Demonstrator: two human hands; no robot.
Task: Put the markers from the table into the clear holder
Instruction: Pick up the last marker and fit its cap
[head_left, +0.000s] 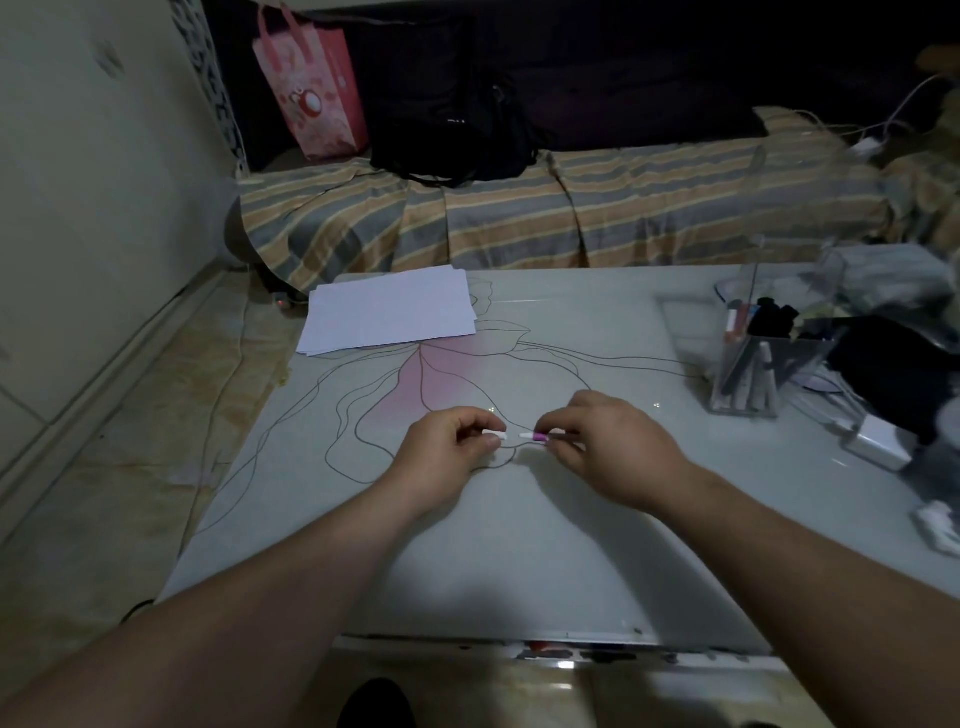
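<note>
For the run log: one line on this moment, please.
left hand: pinches white cap | right hand: holds marker, pink tip uncapped | clear holder: far right, markers inside

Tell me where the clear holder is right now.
In the head view, the clear holder stands on the table's far right side, beyond the right hand, with dark clutter just to its right.

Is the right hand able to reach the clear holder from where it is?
Probably yes. The clear holder stands to the right of the right hand, with only bare table between them. But that hand is pinching a marker whose cap the left hand holds.
</note>
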